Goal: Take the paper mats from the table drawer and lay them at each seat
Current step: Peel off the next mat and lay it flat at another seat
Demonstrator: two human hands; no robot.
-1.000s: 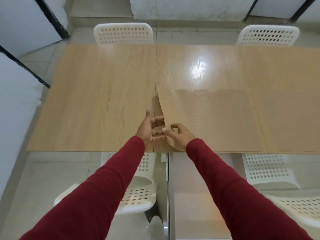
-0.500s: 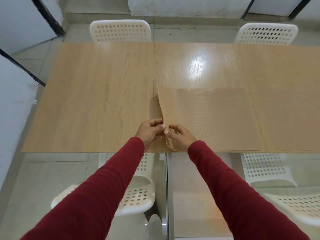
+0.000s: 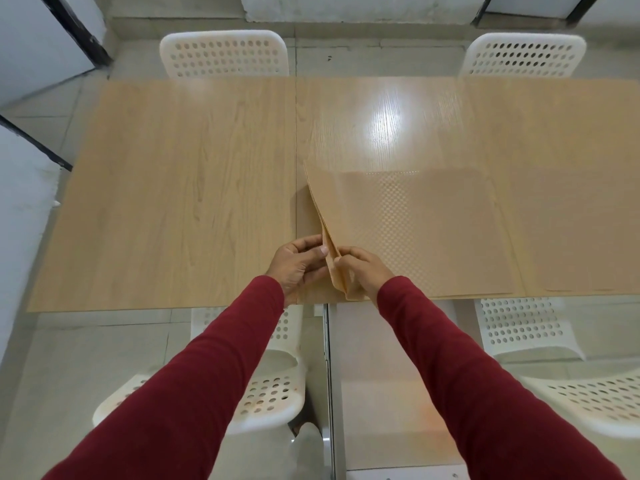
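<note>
The near-left corner of the paper mats (image 3: 408,233), stacked on the table (image 3: 180,202), is being pinched between left hand (image 3: 298,266) and right hand (image 3: 363,268), probably so that one sheet is being peeled free.

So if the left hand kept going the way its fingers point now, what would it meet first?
The left hand points right, toward the lifted corner of the paper mats, which its fingertips already seem to touch. Just behind that is the right hand pinching the same corner. Depth is hard to judge.
</note>
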